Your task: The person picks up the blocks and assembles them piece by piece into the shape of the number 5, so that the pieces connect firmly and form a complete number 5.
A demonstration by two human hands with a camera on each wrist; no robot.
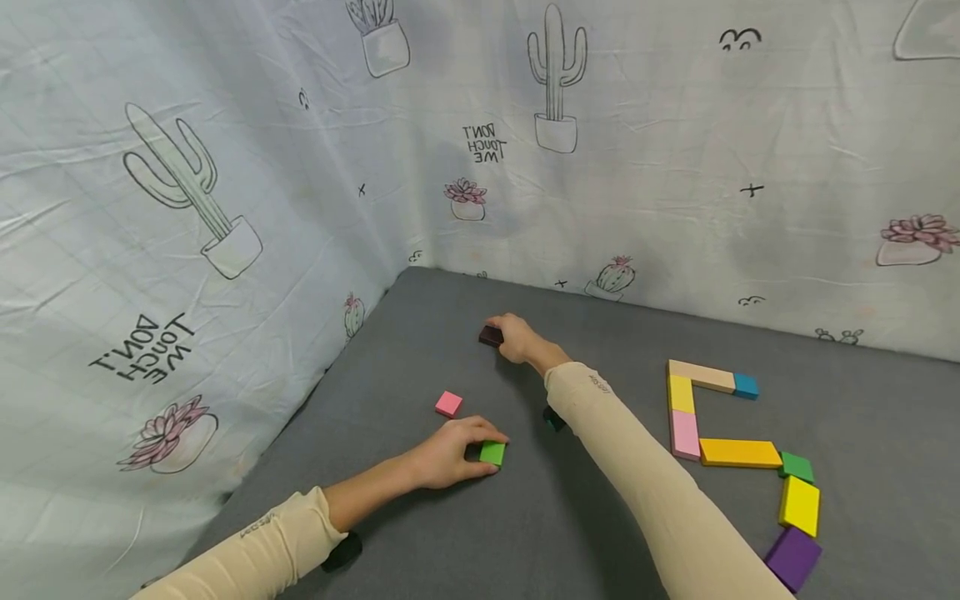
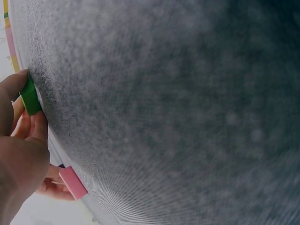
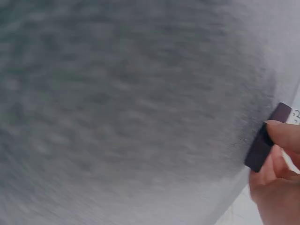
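Note:
My left hand (image 1: pixel 448 452) has a small bright green block (image 1: pixel 492 452) between thumb and fingers, low over the grey table surface. In the left wrist view the green block (image 2: pixel 30 97) shows its side, with the thumb on one edge and the fingers on the other. Farther out, my right hand (image 1: pixel 519 337) pinches a dark brown block (image 1: pixel 491 336). The right wrist view shows that dark block (image 3: pixel 267 140) as a long bar, partly covered by the thumb. Just beyond the left hand lies a pink square block (image 1: pixel 448 404).
On the right, blocks form a bent chain: beige (image 1: pixel 701 375), blue (image 1: pixel 746 386), yellow, pink (image 1: pixel 684 433), orange (image 1: pixel 740 452), green, yellow (image 1: pixel 800 505) and purple (image 1: pixel 793 557). The right sleeve overlaps the purple block. Cactus-print curtains (image 1: pixel 480 217) border the table at back and left.

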